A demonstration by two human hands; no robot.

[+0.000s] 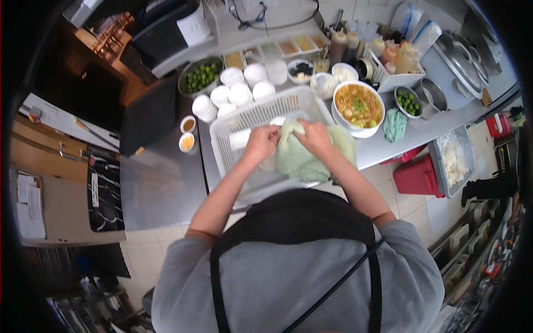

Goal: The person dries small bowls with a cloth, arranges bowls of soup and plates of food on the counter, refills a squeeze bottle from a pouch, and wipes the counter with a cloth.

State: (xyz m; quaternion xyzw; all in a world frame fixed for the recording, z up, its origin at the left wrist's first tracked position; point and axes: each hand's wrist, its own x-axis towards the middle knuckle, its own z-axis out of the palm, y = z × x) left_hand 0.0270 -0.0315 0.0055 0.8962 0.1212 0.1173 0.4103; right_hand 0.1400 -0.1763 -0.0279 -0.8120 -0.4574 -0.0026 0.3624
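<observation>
A light green cloth [297, 157] is bunched between my two hands, over the right side of a white plastic basket [219, 161]. My left hand [262, 143] has its fingers closed at the cloth's left edge. My right hand [315, 139] grips the cloth's upper part, some fingers covered by its folds. Whether something small is wrapped inside the cloth cannot be seen. In the basket, a white cup [240, 139] lies on its side by my left hand, and another white piece [277, 120] shows just beyond the cloth.
White cups [240, 94] stand stacked behind the basket. A noodle soup bowl [358, 132] sits to the right, near a second green cloth [395, 125] and a bowl of green limes [408, 102]. Two sauce cups [187, 142] are at left. Sauce bottles [408, 58] fill a rear basket.
</observation>
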